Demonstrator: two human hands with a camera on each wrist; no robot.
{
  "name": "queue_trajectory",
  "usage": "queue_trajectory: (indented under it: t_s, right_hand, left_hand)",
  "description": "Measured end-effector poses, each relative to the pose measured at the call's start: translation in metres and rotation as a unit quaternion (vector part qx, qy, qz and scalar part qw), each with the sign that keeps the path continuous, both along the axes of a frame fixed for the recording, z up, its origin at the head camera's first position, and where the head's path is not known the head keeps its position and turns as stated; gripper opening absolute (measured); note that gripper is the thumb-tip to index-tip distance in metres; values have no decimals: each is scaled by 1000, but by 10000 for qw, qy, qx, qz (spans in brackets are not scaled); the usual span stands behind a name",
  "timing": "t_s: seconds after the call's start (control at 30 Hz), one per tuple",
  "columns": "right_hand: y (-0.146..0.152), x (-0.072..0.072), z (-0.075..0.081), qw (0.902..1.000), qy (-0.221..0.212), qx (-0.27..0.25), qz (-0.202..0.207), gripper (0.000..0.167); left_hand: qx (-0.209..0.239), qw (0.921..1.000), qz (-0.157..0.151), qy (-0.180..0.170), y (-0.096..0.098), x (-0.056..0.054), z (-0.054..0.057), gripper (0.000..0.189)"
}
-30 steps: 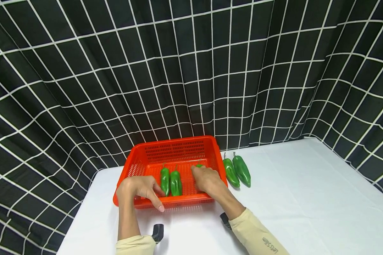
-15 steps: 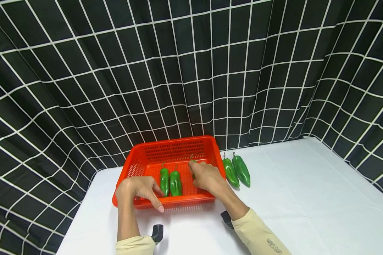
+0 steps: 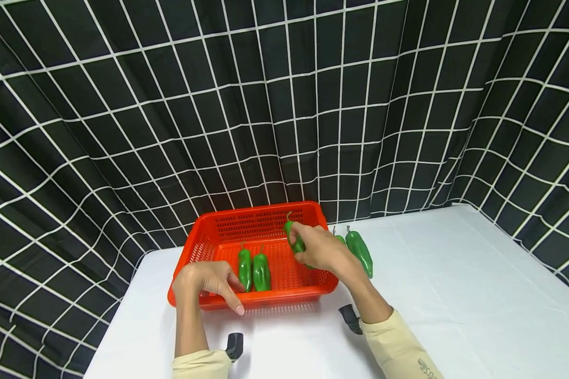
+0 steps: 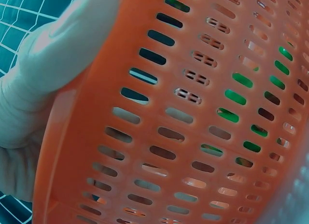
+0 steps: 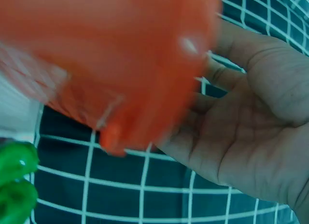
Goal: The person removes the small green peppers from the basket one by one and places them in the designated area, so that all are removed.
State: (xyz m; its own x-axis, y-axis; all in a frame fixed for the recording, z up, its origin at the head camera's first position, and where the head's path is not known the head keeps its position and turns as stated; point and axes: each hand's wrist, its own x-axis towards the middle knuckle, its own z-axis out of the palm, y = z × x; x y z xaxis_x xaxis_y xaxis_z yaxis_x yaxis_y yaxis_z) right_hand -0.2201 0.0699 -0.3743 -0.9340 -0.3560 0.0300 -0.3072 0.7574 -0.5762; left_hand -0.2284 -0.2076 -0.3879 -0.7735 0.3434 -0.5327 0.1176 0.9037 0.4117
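Right of centre in the head view, the right hand (image 3: 324,250) pinches a green pepper (image 3: 290,231) between thumb and fingers. This held pepper is tilted, its stem end toward the top of the frame, and shows against the right part of the red basket (image 3: 261,209); the fingers hide some of it.

At lower left of centre, the left hand (image 3: 208,279) straddles the basket's near rim, its grip closed on the wall, with the thumb outside and the other fingers inside. In the left wrist view, that thumb lies along the rim at upper left, and patches of green show through the slots.

Two more peppers lie side by side in the middle of the basket, stems toward the top: a slim one (image 3: 245,269) and a broader one (image 3: 262,272). Just right of the basket, another pair lies on the white bench (image 3: 431,279); the right hand covers most of the nearer pepper (image 3: 340,239), while the outer pepper (image 3: 359,252) shows nearly whole.

The right wrist view has the palm at right, the blurred basket at upper left and green at the lower left edge. A black cloth (image 3: 289,105) with white grid lines fills the upper frame.
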Motion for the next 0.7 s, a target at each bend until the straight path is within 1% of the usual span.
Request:
queue_trajectory:
  t_s: [0.17,0.27,0.43,0.6,0.7]
  right_hand:
    - [20,0,13,9999,-44,-91,-59,27]
    - [30,1,19,9996,-123,-97,-232,27]
    - [46,1,23,9993,-75,-205,-309,28]
    - [61,2,25,9991,-53,-321,-269,28]
    - [68,2,26,9988,-23,-302,-376,29]
  left_hand:
    - [46,10000,29,7,1,0,0,51]
    - [70,10000,7,0,1,0,-1,50]
    - [81,10000,3,-24,2,0,-1,48]
    - [41,10000,-34,-50,2,0,-1,49]
    - [-1,10000,-82,-43,2,-1,-1,51]
